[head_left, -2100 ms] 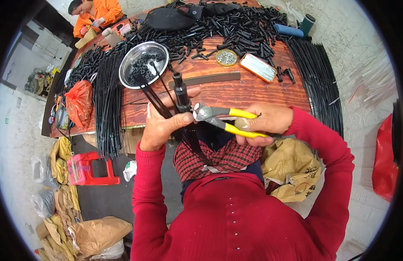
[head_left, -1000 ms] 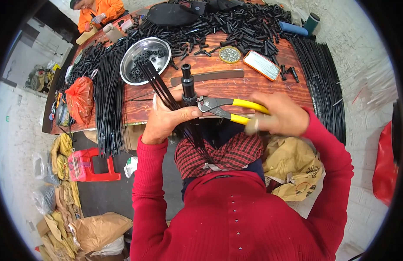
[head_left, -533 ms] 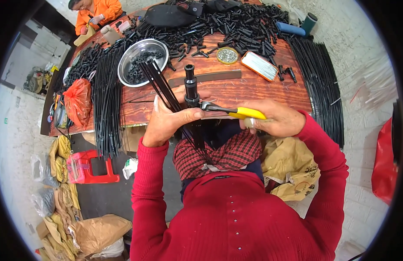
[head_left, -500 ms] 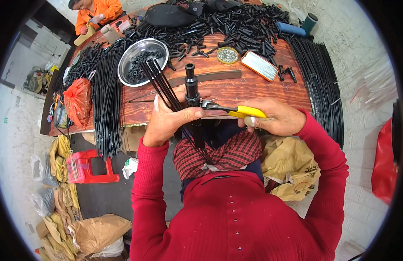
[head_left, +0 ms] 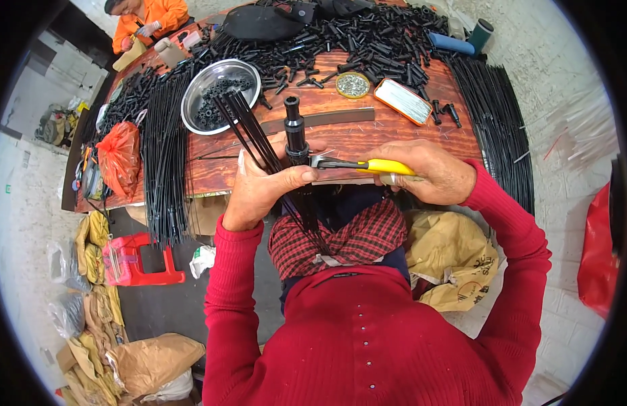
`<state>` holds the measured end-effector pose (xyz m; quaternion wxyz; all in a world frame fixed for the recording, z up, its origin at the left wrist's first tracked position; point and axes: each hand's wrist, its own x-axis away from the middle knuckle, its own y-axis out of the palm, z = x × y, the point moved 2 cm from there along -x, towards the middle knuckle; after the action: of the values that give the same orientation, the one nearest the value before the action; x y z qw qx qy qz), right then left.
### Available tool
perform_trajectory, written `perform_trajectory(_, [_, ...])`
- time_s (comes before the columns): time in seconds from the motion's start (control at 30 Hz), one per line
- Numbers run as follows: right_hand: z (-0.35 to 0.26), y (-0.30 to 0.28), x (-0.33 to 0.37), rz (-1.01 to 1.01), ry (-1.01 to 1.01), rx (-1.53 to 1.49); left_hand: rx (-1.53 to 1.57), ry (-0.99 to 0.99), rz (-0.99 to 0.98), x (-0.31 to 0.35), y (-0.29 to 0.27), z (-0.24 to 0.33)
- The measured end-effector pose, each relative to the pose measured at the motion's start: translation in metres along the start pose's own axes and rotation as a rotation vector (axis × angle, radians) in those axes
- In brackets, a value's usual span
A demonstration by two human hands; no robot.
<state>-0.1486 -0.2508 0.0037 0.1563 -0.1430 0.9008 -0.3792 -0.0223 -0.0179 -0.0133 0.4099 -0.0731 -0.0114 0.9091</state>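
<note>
Right hand [head_left: 432, 170]: pliers [head_left: 375, 166] — splayed earlier — now seen edge-on.

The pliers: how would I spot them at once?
Find the reddish wooden table. At its near edge, the right hand grips the pliers, their metal tip beside the black tube in the left hand. Bright yellow handles set them apart from the black parts nearby.
</note>
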Motion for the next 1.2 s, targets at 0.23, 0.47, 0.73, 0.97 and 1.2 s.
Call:
perform_trajectory(0.23, [-0.005,0.004,-0.005,-0.089,0.139,-0.24,0.02,-0.003,0.004,0.001,-0.002,-0.005])
perform_trajectory(0.47, [-0.009,0.012,-0.002,-0.076,0.228,-0.277,0.096,0.009,0.025,0.002,-0.001,-0.006])
perform_trajectory(0.73, [-0.004,0.051,0.002,0.003,0.398,-0.517,0.074,0.088,0.014,0.002,-0.006,-0.003])
perform_trajectory(0.97, [0.011,0.047,0.013,0.026,0.407,-0.567,0.059,-0.045,0.048,0.0,-0.014,-0.01])
perform_trajectory(1.2, [0.057,0.051,0.046,0.01,0.448,-0.628,0.278,0.096,0.107,-0.003,-0.012,-0.028])
